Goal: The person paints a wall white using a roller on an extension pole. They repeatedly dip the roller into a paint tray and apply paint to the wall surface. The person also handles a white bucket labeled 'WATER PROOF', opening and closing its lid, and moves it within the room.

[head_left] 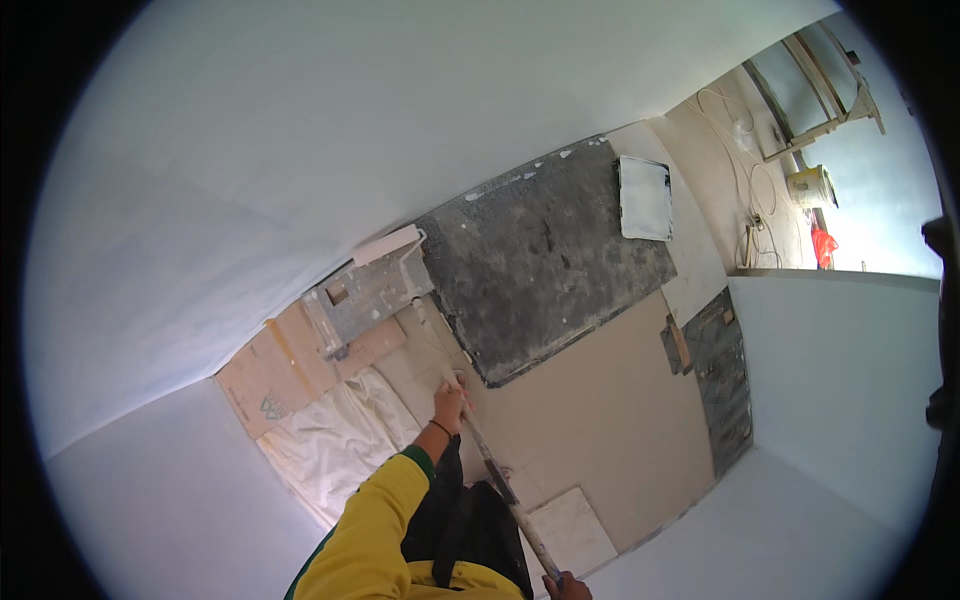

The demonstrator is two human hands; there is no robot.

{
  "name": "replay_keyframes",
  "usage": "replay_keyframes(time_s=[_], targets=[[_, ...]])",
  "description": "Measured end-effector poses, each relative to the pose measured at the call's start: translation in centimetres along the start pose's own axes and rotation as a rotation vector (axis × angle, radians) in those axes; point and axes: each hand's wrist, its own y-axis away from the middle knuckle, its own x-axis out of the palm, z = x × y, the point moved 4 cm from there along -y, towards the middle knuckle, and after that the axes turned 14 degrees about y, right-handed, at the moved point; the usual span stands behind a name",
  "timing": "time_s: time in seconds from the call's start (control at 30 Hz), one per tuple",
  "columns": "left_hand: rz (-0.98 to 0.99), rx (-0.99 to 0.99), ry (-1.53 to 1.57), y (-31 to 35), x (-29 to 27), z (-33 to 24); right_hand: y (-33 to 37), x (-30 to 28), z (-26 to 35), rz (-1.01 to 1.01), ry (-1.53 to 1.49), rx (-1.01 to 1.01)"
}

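We've got the left hand (447, 404) on the pole (478, 440), fingers wrapped round it; our right hand (571, 587) grips near the back end, fingers curled on it, partly cut off by the frame. Roller (388, 244) is at the pole's far end, at the foot of the wall (300, 160); contact, can't tell. Looks like we're rolling the wall's low edge. Next stroke likely needs light, even pressure, roller kept flat, or a reload from the tray (646, 198) on the dark board (540, 270).
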Motion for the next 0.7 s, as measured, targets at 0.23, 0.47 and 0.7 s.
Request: replay_keyframes(time_s=[0.23,0.47,0.7], targets=[[0.093,-0.075,0.075,-2.5,7.2,-1.3,-5.0,-2.9,-1.5,0.015,0.096,-0.026],[0.028,-0.034,-0.029,-0.3,10.3,-1.0,-6.0,0.9,-6.6,-0.234,0.263,-0.35],[0.086,0.123,-0.052,13.0,9.4,6.6,2.1,8.8,-19.4,-0.401,0.122,-0.573]])
